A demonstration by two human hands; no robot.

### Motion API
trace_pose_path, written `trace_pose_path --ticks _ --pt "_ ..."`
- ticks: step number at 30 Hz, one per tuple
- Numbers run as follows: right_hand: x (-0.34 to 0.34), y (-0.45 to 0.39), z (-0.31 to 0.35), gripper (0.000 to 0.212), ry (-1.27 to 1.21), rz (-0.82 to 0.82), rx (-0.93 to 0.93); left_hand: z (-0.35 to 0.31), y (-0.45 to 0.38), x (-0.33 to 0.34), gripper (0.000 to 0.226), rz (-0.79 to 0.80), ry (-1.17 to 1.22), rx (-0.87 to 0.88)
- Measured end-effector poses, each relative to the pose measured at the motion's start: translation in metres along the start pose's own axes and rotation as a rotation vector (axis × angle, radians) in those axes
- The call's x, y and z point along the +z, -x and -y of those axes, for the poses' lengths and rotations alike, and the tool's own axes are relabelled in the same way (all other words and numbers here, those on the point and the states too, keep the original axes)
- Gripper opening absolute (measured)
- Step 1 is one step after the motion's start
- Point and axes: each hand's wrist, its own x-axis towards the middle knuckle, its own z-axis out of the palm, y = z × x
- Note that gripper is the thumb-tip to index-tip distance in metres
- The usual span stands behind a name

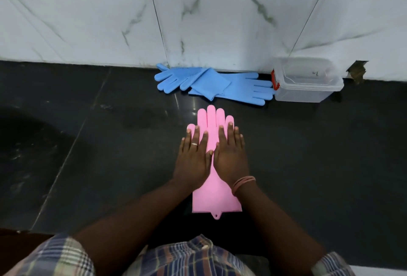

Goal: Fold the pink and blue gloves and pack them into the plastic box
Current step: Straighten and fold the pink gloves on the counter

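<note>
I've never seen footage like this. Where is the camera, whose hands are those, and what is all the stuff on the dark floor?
There is no machine here: a person wears a camera on the head, looking down at their own bare hands. The left hand and right hand lie flat, palms down, on the pink glove, pressing it against the dark floor. Neither hand grips anything. Farther off, by the marble wall, lie two blue gloves, overlapping. Right of them stands a clear plastic box with a red clasp, open and apparently empty.
</note>
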Motion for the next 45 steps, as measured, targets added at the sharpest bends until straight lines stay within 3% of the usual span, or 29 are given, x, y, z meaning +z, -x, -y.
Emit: trace_pose_path --ticks 2,5,8,11,17,24,31,35,39,45 --pt "-0.003 -0.002 -0.001 0.063 -0.057 0.008 0.0 -0.003 -0.001 -0.003 0.066 0.004 0.009 -0.014" --pt "-0.015 -0.007 -0.003 0.054 -0.394 -0.069 0.051 -0.008 -0.008 -0.014 0.058 -0.033 0.01 -0.07" --pt "-0.031 -0.025 -0.001 0.047 -0.636 -0.175 0.284 -0.011 -0.033 -0.026 0.051 -0.107 -0.004 -0.052" --pt "-0.041 -0.056 -0.004 0.031 -0.761 -0.173 0.497 -0.015 -0.065 -0.033 0.055 -0.096 -0.012 0.045" --pt "-0.029 -0.07 -0.003 0.015 -0.934 -0.238 0.515 -0.006 -0.071 -0.01 0.068 0.004 -0.072 0.006" --pt "-0.016 -0.074 -0.01 0.016 -0.559 -0.211 0.433 -0.006 -0.072 -0.005 0.071 -0.009 -0.104 -0.007" --pt "-0.016 -0.078 0.0 0.03 -0.433 -0.195 0.488 -0.01 -0.073 -0.009 0.073 0.031 -0.107 -0.044" --pt "-0.029 -0.094 0.001 0.032 -0.355 -0.222 0.321 -0.011 -0.078 -0.02 0.065 -0.07 -0.027 -0.158" --pt "-0.021 -0.101 -0.002 0.033 -0.296 -0.103 0.235 -0.006 -0.081 -0.019 0.067 0.015 -0.046 -0.157" --pt "-0.005 -0.098 -0.003 0.037 -0.108 -0.107 0.19 -0.008 -0.072 -0.012 0.074 0.059 -0.068 -0.201"
